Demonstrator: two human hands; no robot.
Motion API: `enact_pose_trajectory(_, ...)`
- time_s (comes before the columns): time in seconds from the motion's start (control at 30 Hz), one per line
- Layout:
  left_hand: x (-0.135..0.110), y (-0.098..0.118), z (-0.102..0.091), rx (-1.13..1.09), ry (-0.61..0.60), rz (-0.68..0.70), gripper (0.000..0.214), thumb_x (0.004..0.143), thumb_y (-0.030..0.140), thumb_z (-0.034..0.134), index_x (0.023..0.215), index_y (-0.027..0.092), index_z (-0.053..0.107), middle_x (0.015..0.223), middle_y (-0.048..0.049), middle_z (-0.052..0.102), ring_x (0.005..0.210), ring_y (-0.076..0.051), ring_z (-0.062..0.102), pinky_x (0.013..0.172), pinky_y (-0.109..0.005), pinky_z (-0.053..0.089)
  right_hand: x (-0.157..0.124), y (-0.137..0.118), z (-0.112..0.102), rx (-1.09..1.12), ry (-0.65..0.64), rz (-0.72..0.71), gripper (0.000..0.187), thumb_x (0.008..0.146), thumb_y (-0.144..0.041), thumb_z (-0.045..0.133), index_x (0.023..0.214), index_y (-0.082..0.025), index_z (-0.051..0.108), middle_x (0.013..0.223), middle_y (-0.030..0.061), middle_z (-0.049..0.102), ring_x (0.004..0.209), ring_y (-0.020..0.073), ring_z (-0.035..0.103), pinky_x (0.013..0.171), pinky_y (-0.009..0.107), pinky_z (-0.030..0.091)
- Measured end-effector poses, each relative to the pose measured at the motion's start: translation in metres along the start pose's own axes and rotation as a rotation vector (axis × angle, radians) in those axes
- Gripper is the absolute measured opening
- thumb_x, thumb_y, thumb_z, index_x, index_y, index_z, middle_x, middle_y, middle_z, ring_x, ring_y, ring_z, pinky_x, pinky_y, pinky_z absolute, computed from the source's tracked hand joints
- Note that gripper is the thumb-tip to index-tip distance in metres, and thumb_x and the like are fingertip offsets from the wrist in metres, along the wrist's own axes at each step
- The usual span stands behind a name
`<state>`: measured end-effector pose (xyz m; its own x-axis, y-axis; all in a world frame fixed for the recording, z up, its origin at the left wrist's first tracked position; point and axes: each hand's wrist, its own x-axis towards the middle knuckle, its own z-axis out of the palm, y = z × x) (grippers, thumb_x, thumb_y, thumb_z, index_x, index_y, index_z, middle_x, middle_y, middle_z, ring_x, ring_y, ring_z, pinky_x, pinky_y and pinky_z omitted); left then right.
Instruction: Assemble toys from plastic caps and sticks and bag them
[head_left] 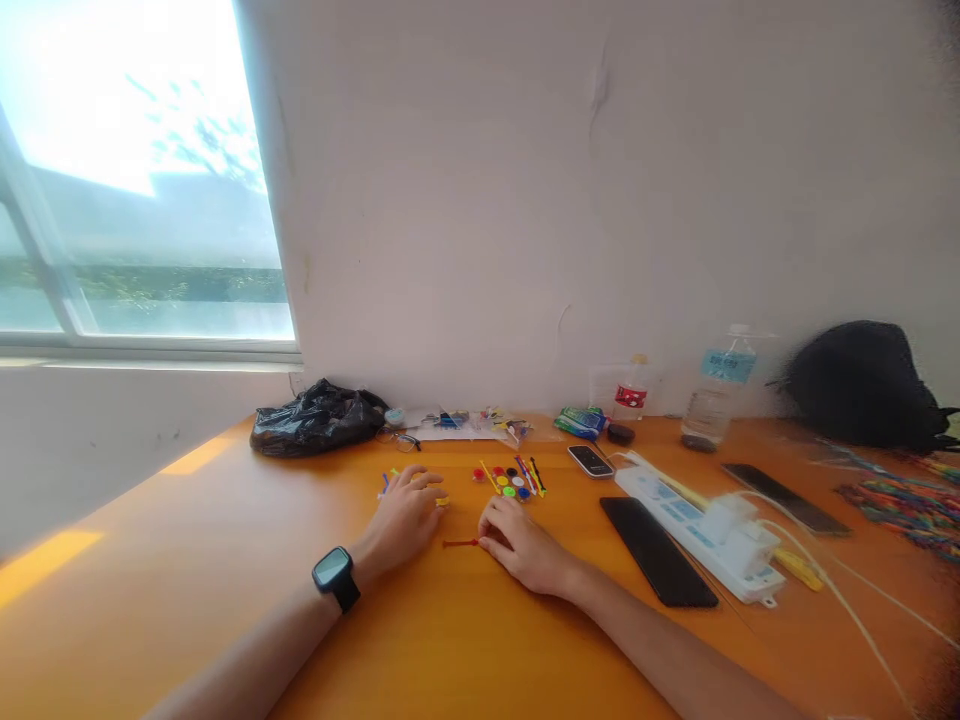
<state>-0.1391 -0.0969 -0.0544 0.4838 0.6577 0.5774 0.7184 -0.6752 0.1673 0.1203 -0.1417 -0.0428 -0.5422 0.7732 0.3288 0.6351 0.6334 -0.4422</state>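
My right hand [521,545] has thumb and fingers closed at the right end of a thin red plastic stick [457,543], low over the table. Farther left, my left hand [401,515] is spread, with its fingers over a few small coloured pieces. A yellow piece [442,501] shows by its fingertips, and a blue piece [385,484] sticks out past its far side; the rest of that group is hidden. Beyond my right hand lie several round discs, among them a red disc [478,475] and a green disc [509,491], beside thin coloured sticks [531,477].
A black plastic bag [319,418] lies at the back left. Rightward are a black phone [658,550], a white power strip [686,520] with cables, another phone [786,498], a water bottle [709,400] and a bundle of coloured cords [904,515]. Clear plastic packets [510,427] lie along the wall.
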Motion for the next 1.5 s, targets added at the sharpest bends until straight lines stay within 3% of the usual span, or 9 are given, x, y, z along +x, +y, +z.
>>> enact_pose_trajectory(0.17,-0.001,0.001,0.002,-0.041,-0.042,-0.023,0.022,0.095,0.017,0.056,0.100,0.026,0.075,0.091,-0.0065,0.074,0.099,-0.028,0.059,0.086,-0.044,0.046,-0.003,-0.002,0.001,-0.031,0.003,-0.004,0.004,0.100,-0.021,0.055,0.095,-0.022,0.057,0.103,0.0060,0.062,0.097,0.0228,0.054,0.089,0.038,0.047)
enact_pose_trajectory(0.3,-0.001,0.006,0.001,-0.103,-0.033,0.019,0.019,0.097,0.020,0.055,0.099,0.025,0.074,0.090,-0.0062,0.073,0.095,-0.026,0.060,0.082,-0.040,0.047,-0.003,0.001,0.004,-0.006,-0.011,-0.047,0.002,0.098,-0.023,0.060,0.100,-0.023,0.060,0.108,0.0047,0.062,0.102,0.0226,0.055,0.092,0.037,0.046)
enact_pose_trajectory(0.47,0.001,0.011,0.000,-0.138,-0.079,0.092,0.025,0.097,0.020,0.050,0.097,0.026,0.074,0.091,-0.0060,0.073,0.091,-0.024,0.063,0.084,-0.039,0.048,-0.001,0.003,0.006,-0.009,0.021,-0.033,0.007,0.099,-0.022,0.057,0.092,-0.021,0.057,0.096,0.0045,0.063,0.091,0.0210,0.055,0.083,0.034,0.046)
enact_pose_trajectory(0.6,0.001,0.012,-0.002,-0.153,-0.102,0.061,0.026,0.098,0.024,0.049,0.099,0.028,0.075,0.092,-0.0066,0.073,0.093,-0.025,0.065,0.087,-0.042,0.050,-0.001,0.000,0.003,-0.001,0.005,-0.064,0.004,0.097,-0.023,0.062,0.100,-0.023,0.063,0.105,0.0051,0.064,0.101,0.0227,0.056,0.091,0.037,0.045)
enact_pose_trajectory(0.73,0.000,0.013,-0.002,-0.184,-0.117,0.038,0.024,0.098,0.029,0.051,0.101,0.029,0.075,0.093,-0.0072,0.073,0.095,-0.026,0.066,0.087,-0.043,0.051,-0.002,-0.004,0.001,-0.001,-0.013,-0.090,0.007,0.098,-0.023,0.060,0.092,-0.022,0.063,0.102,0.0043,0.064,0.099,0.0221,0.057,0.090,0.035,0.045)
enact_pose_trajectory(1.0,-0.001,0.016,-0.003,-0.167,-0.109,0.024,0.026,0.100,0.032,0.050,0.102,0.029,0.075,0.094,-0.0071,0.074,0.098,-0.027,0.065,0.088,-0.044,0.050,0.002,0.006,0.002,0.128,0.181,0.078,0.011,0.104,-0.025,0.042,0.102,-0.023,0.053,0.087,0.0012,0.062,0.078,0.0186,0.057,0.073,0.031,0.042)
enact_pose_trajectory(1.13,0.000,0.015,-0.003,-0.165,-0.119,0.040,0.026,0.100,0.032,0.049,0.102,0.028,0.074,0.095,-0.0069,0.073,0.096,-0.026,0.066,0.088,-0.044,0.050,0.008,0.017,0.000,0.134,0.318,0.070,0.019,0.102,-0.019,0.037,0.096,-0.022,0.055,0.091,0.0042,0.062,0.083,0.0202,0.059,0.079,0.034,0.045)
enact_pose_trajectory(1.33,0.000,0.015,-0.002,-0.182,-0.128,0.053,0.024,0.099,0.034,0.051,0.104,0.028,0.074,0.095,-0.0074,0.073,0.096,-0.026,0.066,0.087,-0.043,0.050,0.013,0.031,0.001,0.119,0.349,0.083,0.030,0.094,-0.009,0.038,0.104,-0.018,0.064,0.102,0.0103,0.068,0.089,0.0219,0.062,0.085,0.038,0.050)
enact_pose_trajectory(1.5,0.000,0.018,-0.004,-0.196,-0.125,0.044,0.024,0.098,0.033,0.052,0.110,0.029,0.073,0.101,-0.0082,0.073,0.100,-0.027,0.065,0.090,-0.044,0.051,0.018,0.035,0.002,0.188,0.376,0.093,0.027,0.095,-0.011,0.041,0.104,-0.019,0.065,0.096,0.0084,0.066,0.080,0.0200,0.064,0.078,0.037,0.055)
